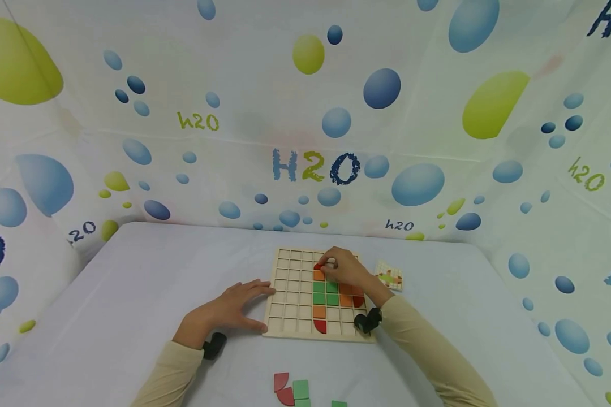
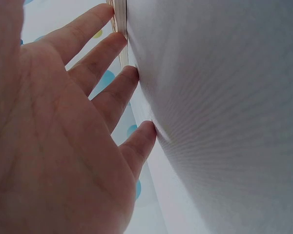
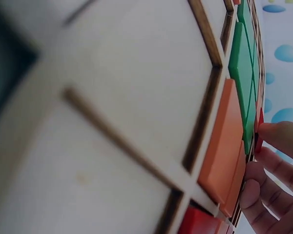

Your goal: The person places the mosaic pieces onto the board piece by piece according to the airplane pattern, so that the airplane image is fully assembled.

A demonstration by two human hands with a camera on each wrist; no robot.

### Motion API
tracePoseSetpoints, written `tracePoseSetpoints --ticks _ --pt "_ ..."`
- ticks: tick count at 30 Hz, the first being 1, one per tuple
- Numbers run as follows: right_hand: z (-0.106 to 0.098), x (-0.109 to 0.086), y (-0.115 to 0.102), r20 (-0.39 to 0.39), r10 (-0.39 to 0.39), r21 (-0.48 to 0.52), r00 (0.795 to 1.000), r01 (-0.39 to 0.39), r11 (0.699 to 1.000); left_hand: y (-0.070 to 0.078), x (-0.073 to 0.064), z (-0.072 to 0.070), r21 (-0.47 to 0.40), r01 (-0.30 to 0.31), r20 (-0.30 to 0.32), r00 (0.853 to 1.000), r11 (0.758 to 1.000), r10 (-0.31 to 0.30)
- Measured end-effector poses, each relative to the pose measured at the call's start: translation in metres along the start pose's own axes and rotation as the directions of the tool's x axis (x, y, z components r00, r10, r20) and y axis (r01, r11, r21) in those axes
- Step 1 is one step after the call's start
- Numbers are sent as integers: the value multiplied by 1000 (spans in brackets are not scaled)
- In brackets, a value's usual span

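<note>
A wooden grid board lies on the white table, holding green square tiles, orange tiles and red quarter-round tiles. Over its far part, my right hand pinches a small red tile between thumb and finger, at the far end of a column, just beyond an orange tile. Whether that tile is fully down in its cell I cannot tell. My left hand is spread at the board's left side, its fingertips touching the edge. The right hand and forearm hide some right-side cells.
A small printed pattern card lies right of the board. Nearer me are loose red quarter-round tiles and green tiles, some cut off by the frame. A patterned curtain hangs behind the table.
</note>
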State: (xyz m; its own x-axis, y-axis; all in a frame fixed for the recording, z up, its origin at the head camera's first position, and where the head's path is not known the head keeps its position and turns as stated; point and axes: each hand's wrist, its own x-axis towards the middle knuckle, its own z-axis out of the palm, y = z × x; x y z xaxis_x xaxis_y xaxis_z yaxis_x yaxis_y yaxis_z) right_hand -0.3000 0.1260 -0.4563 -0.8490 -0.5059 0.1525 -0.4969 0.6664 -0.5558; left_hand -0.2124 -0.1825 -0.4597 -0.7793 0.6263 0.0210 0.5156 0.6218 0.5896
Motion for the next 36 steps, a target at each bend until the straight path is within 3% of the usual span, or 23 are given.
tracePoseSetpoints --ticks 7,16,28,36 --pt "0 1 -1 -7 31 -1 999 -31 1000 1 0 0 -15 11 8 1000 1000 -11" --pt "0 -5 -1 -8 -9 41 1000 9 999 3 -1 -1 -12 12 9 1000 1000 -12" --pt "3 -10 0 -42 12 42 999 -11 999 4 -2 -1 -4 -6 2 1000 1000 6" --pt "5 -15 -2 -42 -30 38 999 31 999 4 -2 -1 1 -16 -1 1000 1000 16"
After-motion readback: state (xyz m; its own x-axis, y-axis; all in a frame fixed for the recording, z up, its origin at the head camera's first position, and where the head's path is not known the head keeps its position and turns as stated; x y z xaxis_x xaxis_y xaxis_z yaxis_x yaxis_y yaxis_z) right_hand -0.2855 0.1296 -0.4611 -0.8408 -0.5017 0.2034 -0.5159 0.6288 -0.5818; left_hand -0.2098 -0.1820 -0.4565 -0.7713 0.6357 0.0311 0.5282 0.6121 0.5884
